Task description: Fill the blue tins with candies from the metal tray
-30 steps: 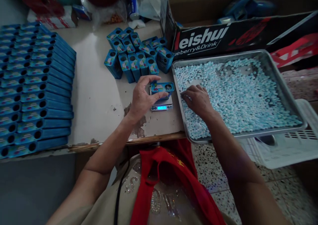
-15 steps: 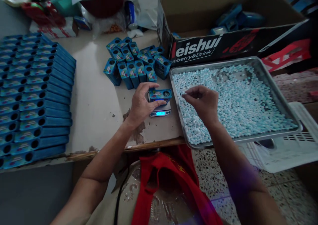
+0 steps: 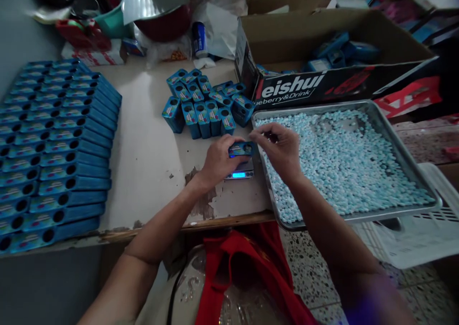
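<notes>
My left hand [image 3: 217, 161] is curled around a small blue tin [image 3: 242, 148] that lies on a pocket scale [image 3: 239, 172] with a lit blue display. My right hand [image 3: 278, 149] hovers just right of the tin's round hole, fingertips pinched together; what they hold is too small to make out. The wrist rests over the left edge of a metal tray [image 3: 409, 160] filled with small pale blue and white candies [image 3: 344, 162].
A cluster of upright blue tins [image 3: 206, 106] stands behind the scale. Rows of stacked blue tins [image 3: 53, 143] cover the table's left side. A cardboard box [image 3: 322, 83] with more tins sits behind the tray. A white basket [image 3: 423, 229] lies under the tray's right end.
My right hand rose out of the candy tray and moved left to the tin's hole with fingers pinched. My left hand stayed on the tin. The camera tilted up.
</notes>
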Demonstrator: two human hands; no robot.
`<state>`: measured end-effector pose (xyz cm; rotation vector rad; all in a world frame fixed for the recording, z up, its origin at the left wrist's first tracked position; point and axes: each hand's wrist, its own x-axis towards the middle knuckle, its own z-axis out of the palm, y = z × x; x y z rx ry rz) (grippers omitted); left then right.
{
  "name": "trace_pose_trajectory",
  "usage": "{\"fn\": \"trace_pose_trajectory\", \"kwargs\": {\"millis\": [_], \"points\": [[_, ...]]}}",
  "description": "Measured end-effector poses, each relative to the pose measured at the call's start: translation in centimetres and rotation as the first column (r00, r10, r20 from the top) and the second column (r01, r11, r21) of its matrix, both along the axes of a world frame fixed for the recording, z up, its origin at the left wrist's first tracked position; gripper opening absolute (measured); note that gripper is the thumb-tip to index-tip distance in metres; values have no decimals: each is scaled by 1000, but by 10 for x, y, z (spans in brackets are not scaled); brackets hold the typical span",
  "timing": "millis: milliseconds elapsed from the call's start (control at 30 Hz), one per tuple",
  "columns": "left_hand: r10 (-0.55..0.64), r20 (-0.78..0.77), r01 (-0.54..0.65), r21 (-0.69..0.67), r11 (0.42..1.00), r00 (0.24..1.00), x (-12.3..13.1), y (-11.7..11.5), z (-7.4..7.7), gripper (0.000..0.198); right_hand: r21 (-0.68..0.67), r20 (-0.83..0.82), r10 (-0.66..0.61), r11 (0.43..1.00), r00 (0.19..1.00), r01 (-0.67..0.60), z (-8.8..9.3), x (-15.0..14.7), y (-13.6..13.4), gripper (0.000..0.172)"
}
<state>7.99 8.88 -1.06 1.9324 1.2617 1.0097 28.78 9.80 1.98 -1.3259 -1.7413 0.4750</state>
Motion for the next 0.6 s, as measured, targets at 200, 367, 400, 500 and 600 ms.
{"fn": "trace_pose_trajectory", "kwargs": {"millis": [200, 367, 400, 500, 600], "points": [[152, 27, -152, -3, 988, 988, -57, -8, 0, 44, -28, 440, 227, 971, 869, -239, -4, -6, 76, 45], [310, -23, -311, -45, 949, 950, -124, -26, 2, 43, -192, 792, 325, 936, 517, -295, 2, -32, 112, 47], [338, -36, -340, -53, 939, 940, -135, -30, 2, 42, -197, 822, 322, 935, 470, -296, 7, -33, 112, 40], [409, -60, -413, -78, 907, 910, -161, -39, 1, 39, -194, 842, 313, 936, 439, -294, 31, -25, 95, 14], [457, -46, -459, -85, 884, 888, -179, -44, -4, 38, -152, 824, 247, 964, 510, -220, 50, -9, 64, 5]]}}
